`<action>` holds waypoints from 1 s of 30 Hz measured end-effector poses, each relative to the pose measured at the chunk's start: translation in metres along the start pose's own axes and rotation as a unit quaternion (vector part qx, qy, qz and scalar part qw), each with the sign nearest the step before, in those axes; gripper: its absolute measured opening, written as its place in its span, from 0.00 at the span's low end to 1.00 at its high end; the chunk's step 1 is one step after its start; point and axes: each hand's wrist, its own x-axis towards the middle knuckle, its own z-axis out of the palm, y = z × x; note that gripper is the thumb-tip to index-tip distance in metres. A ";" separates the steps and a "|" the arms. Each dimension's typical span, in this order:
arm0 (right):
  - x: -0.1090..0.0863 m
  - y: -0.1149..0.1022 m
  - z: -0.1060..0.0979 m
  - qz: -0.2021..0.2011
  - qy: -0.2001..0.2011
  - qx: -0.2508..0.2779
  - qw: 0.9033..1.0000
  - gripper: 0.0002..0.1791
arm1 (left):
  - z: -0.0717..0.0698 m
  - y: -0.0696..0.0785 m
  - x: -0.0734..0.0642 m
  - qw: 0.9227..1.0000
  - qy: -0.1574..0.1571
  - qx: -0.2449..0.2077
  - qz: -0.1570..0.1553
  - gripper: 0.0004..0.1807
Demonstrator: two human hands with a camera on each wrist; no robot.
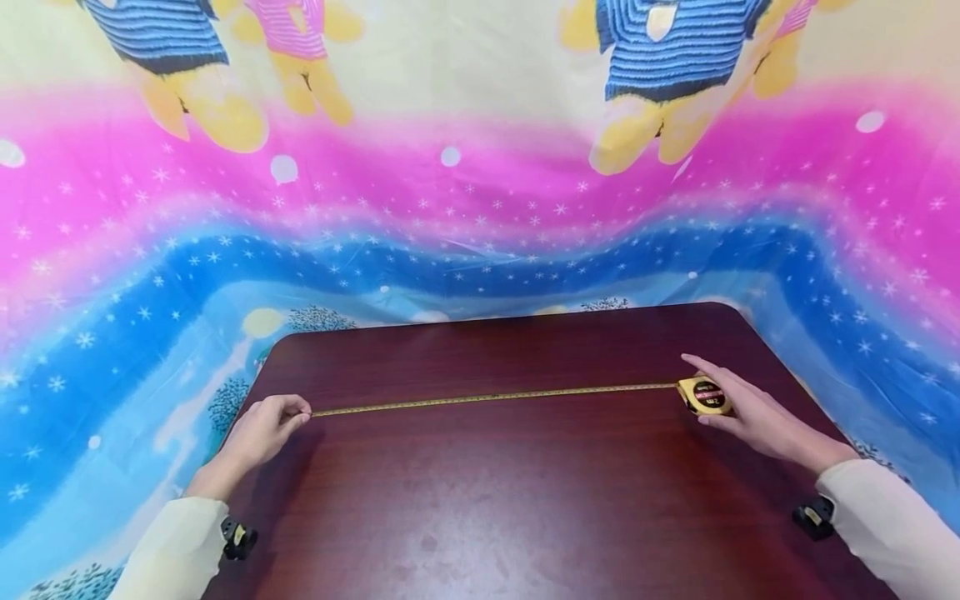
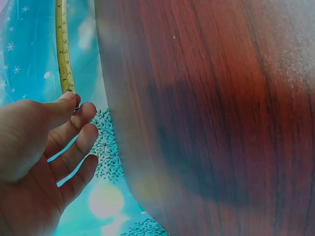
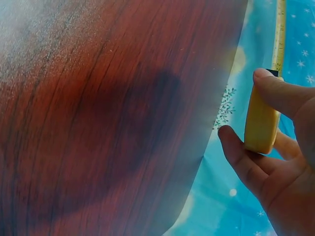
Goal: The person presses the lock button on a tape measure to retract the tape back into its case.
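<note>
Head view: the yellow tape (image 1: 480, 397) runs out of its case (image 1: 705, 394) in a nearly straight line, across and over the dark table (image 1: 487, 517). The left hand (image 1: 258, 429) pinches the free end narrowly between thumb and fingertip; the right hand (image 1: 757, 417) is spread wider, with digits on opposite sides of the case. Pale sleeves (image 1: 168, 554) show on both arms, and a patterned cloth (image 1: 450, 187) hangs behind the table.

Left wrist view: the thumb presses the tip of the tape against a finger, with the other 3 fingers loosely bent and off it. Rows of printed marks face this camera. The strip looks thin and light, springy along its length but likely to buckle if the 2 hands come together unevenly. Its edges may be sharp, so a pinch on the flat faces at the very end seems the best hold.

Right wrist view: the case sits within the grip, with 1 digit beside the black mouth (image 3: 274, 73) where the strip comes out, and others below. The case appears hard, compact and light, though heavier than the strip; its smooth side could slip. Holding it by opposite edges, clear of the mouth, should suit it. Whether a lock is set cannot be told, so the strip may pull back if let go.
</note>
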 end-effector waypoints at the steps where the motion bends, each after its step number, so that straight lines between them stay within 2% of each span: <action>1: 0.000 0.001 0.000 -0.002 0.001 -0.003 1.000 0.50 | 0.000 0.000 0.000 1.000 0.000 -0.001 0.002 0.05; 7: -0.001 0.006 0.000 0.005 -0.005 -0.034 0.999 0.38 | 0.003 0.002 0.001 1.000 0.001 0.000 0.013 0.05; 14: 0.003 0.007 -0.002 0.013 -0.023 -0.030 0.999 0.38 | 0.004 0.000 0.001 1.000 0.001 0.011 0.012 0.06; 30: 0.006 -0.003 0.001 0.014 -0.030 -0.018 0.999 0.39 | 0.004 0.004 -0.002 1.000 -0.010 0.021 -0.001 0.06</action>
